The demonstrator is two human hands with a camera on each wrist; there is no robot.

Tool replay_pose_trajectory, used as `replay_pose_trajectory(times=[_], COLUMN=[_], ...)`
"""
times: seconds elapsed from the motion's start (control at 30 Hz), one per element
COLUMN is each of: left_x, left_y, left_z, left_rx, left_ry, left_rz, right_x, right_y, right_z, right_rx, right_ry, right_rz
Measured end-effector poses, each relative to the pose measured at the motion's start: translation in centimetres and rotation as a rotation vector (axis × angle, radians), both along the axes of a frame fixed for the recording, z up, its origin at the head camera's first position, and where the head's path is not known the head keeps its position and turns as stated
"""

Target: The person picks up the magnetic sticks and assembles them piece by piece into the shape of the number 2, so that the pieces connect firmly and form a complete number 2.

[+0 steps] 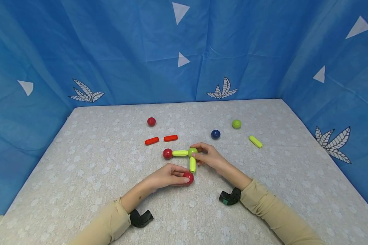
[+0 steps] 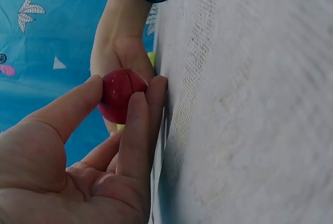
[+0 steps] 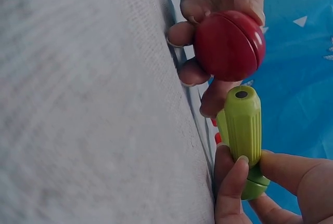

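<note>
My left hand (image 1: 167,176) pinches a red ball (image 2: 118,96) between thumb and fingers, low over the cloth. Just beyond it, my right hand (image 1: 211,157) grips a green ball (image 1: 192,152) that joins two yellow-green rods. One rod (image 3: 243,125) points from the green ball toward the held red ball, its dark round end tip facing that ball across a small gap. The other rod (image 1: 180,153) runs left to a second red ball (image 1: 167,153). In the right wrist view, fingers partly cover the green ball.
Two red rods, one (image 1: 151,141) left of the other (image 1: 170,138), lie behind the joined pieces. A loose red ball (image 1: 151,121) sits farther back. To the right are a blue ball (image 1: 215,134), a green ball (image 1: 236,124) and a yellow-green rod (image 1: 256,141). Blue curtains (image 1: 135,68) border the table.
</note>
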State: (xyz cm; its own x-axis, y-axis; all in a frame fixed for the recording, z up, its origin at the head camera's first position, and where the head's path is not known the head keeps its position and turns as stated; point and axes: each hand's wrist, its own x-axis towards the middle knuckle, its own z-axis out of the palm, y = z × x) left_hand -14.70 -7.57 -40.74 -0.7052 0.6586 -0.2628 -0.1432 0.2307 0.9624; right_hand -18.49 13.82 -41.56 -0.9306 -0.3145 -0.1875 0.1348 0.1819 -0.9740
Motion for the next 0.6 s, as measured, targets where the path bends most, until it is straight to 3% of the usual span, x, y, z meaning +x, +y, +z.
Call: replay_pose_trajectory(times=[0.23, 0.47, 0.6], left_x=[-0.3, -0.6, -0.6], left_y=[0.1, -0.2, -0.3], left_z=[-0.5, -1.2, -1.3], left_rx=[0.028, 0.179, 0.200], left_ry=[-0.029, -0.146, -0.171], left_rz=[0.005, -0.013, -0.012], right_x=[0.0, 0.1, 0.1], right_y=[-0.1, -0.2, -0.3], right_z=[0.0, 0.1, 0.0], right_rx=[0.001, 0.015, 0.009], right_ry=[-0.004, 0.013, 0.015], right_rz=[0.001, -0.018, -0.021])
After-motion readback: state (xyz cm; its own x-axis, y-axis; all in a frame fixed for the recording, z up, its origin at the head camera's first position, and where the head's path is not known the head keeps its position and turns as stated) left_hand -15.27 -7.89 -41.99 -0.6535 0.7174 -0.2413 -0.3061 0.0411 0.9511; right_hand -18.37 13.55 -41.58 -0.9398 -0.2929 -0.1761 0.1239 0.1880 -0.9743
